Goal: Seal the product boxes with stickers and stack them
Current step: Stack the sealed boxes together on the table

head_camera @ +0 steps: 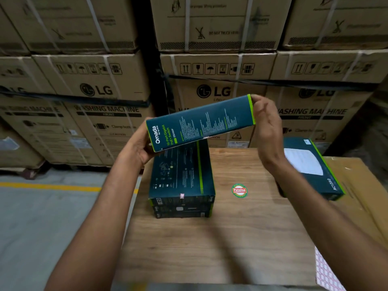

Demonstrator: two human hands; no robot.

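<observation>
A product box (pixel 201 122) is held tilted, just above the stack (pixel 180 179) on the table (pixel 231 227). Its lower end is gripped by the left hand (pixel 136 145), and its green end is pinched by the right hand (pixel 266 127). Likely it is being turned for sealing, so a sticker from the sheet (pixel 327 274) is called for next.

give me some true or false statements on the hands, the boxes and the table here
1. The left hand and the right hand hold one dark box by its ends. True.
2. That box lies flat on the stack. False: it is held up tilted, the end in the right hand higher.
3. A round sticker lies on the wooden table. True.
4. The cartons behind are marked Samsung. False: they read LG.
</observation>
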